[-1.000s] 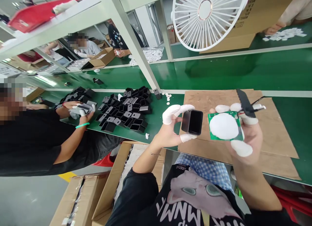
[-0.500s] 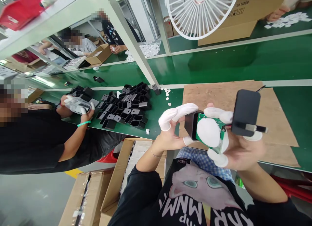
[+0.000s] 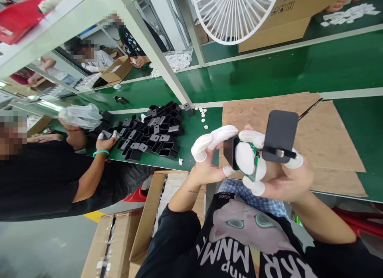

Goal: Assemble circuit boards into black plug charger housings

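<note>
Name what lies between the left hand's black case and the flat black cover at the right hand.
The head view shows a green circuit board bearing a white pad, and fingers of the right hand.

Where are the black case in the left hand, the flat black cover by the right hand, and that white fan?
Black case (image 3: 229,153): head view, on its side wall.
Flat black cover (image 3: 280,132): head view, on its broad face.
White fan (image 3: 235,16): head view, on its ribbed grille.

A black open-ended box (image 3: 229,153), its mouth at a green circuit board (image 3: 256,161) bearing a white oval pad (image 3: 245,158); flat black panel (image 3: 280,132) alongside.
</note>
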